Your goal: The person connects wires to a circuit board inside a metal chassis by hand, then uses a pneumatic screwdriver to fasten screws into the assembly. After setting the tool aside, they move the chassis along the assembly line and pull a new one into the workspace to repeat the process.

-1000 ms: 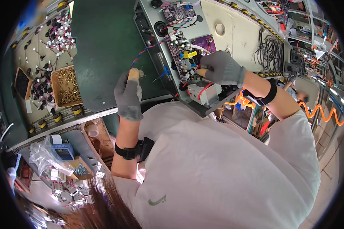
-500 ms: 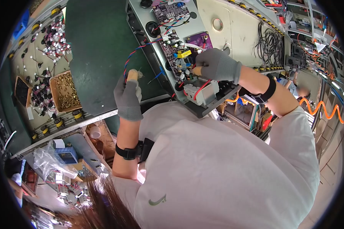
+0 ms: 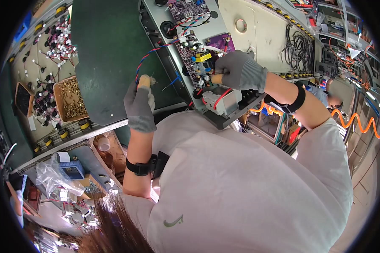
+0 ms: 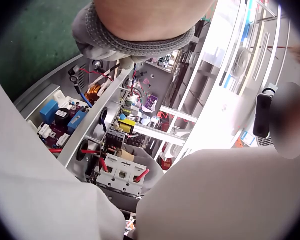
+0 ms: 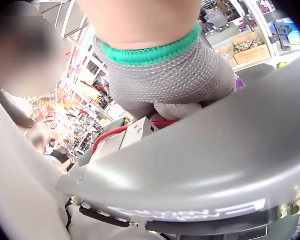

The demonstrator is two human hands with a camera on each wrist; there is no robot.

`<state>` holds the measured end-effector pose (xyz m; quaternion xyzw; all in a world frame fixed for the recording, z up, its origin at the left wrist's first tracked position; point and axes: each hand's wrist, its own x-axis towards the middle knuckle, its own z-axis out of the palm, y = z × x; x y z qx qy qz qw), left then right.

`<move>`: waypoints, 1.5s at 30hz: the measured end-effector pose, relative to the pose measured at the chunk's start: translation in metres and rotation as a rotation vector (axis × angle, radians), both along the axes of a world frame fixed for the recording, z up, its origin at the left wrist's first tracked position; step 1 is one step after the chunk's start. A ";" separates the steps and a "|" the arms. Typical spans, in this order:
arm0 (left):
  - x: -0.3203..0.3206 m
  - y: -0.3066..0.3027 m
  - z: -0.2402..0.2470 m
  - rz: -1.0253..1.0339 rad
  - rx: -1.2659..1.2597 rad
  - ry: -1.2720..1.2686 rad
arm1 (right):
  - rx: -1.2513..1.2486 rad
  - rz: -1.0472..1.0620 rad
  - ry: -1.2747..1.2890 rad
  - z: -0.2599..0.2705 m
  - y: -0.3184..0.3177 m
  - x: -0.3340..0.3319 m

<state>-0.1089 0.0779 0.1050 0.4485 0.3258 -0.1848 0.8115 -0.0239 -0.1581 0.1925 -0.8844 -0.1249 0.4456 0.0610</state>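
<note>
A grey metal chassis [image 3: 172,63] carries several circuit boards [image 3: 197,57] and a white terminal block [image 3: 223,101]. My left hand [image 3: 144,82], in a grey glove, pinches a twisted red-and-blue wire [image 3: 156,49] over the green mat [image 3: 109,46]; the wire runs up to the boards. My right hand [image 3: 217,78], also gloved, curls its fingertips on the end of a red wire [image 3: 221,95] at the lower board. The left wrist view shows the left hand's glove [image 4: 125,45] above the chassis [image 4: 85,132] and block [image 4: 121,174]. The right wrist view shows the right hand's glove [image 5: 165,75], red wire [image 5: 110,136] and chassis edge [image 5: 215,165].
A box of brass screws [image 3: 71,98] sits left of the mat, with small black and white connectors [image 3: 57,44] scattered beyond it. A bundle of black cables [image 3: 297,52] and a tape ring [image 3: 240,26] lie on the cream bench to the right. An orange coiled hose [image 3: 354,122] hangs right.
Both hands keep their holds. The right fingertips have shifted slightly left along the board, and the head view has shifted a little.
</note>
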 end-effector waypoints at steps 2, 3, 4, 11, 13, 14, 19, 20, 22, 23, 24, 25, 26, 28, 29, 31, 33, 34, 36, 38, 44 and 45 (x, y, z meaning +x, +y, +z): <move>0.000 0.000 0.001 0.008 -0.002 0.009 | -0.022 0.049 -0.041 0.004 0.005 -0.001; 0.000 0.001 0.002 0.017 -0.004 0.020 | -0.076 0.090 -0.063 0.006 0.010 -0.001; 0.000 0.001 0.002 0.017 -0.005 0.020 | -0.130 0.132 -0.085 0.007 0.013 -0.001; -0.001 0.002 0.001 0.022 -0.017 -0.021 | -0.057 0.203 -0.197 -0.004 0.005 0.000; -0.002 0.002 0.003 0.009 -0.016 -0.044 | -0.053 0.072 -0.059 -0.008 0.002 0.004; -0.001 0.003 0.005 -0.017 -0.035 -0.087 | -0.051 0.065 -0.063 -0.012 0.000 0.002; 0.002 0.002 0.019 0.039 -0.239 -0.173 | -0.010 0.037 -0.129 -0.002 0.000 -0.006; 0.002 0.002 0.024 -0.104 -0.075 -0.299 | -0.010 0.011 -0.085 0.002 0.002 -0.005; 0.005 0.006 0.043 -0.400 0.308 -0.598 | 0.000 0.021 -0.217 0.017 0.011 -0.011; 0.008 0.006 0.059 -0.532 0.363 -0.786 | -0.004 0.031 -0.322 0.027 0.016 -0.015; 0.009 0.003 0.061 -0.577 0.380 -0.886 | 0.066 0.020 -0.285 0.039 0.019 -0.017; 0.008 0.000 0.060 -0.626 0.394 -0.984 | 0.074 0.012 -0.302 0.025 0.010 -0.025; 0.008 -0.005 0.063 -0.677 0.438 -1.045 | 0.471 -0.096 -0.333 -0.006 -0.006 -0.040; 0.007 -0.015 0.069 -0.747 0.537 -1.125 | 1.015 -0.767 0.382 0.012 0.005 -0.041; 0.005 -0.015 0.068 -0.758 0.546 -1.140 | 1.031 -0.766 0.368 0.029 0.011 -0.038; 0.003 -0.014 0.066 -0.628 0.346 -0.700 | 1.343 -1.286 0.596 0.047 0.017 -0.033; 0.006 -0.014 0.070 -0.598 0.263 -0.679 | 1.351 -1.311 0.505 0.042 0.016 -0.034; 0.006 -0.014 0.074 -0.665 0.268 -0.641 | 1.394 -1.318 0.414 0.042 0.020 -0.034; 0.007 -0.013 0.077 -0.741 0.283 -0.609 | 1.451 -1.323 0.317 0.044 0.025 -0.034; 0.008 -0.012 0.071 -0.939 0.335 -0.577 | 1.436 -1.238 0.320 0.050 0.028 -0.032; 0.009 -0.023 0.099 -0.309 0.452 -0.893 | 1.001 -0.456 -0.103 0.082 0.023 -0.044; 0.008 -0.022 0.103 -0.188 0.269 -0.875 | 0.878 -0.269 -0.124 0.088 0.025 -0.047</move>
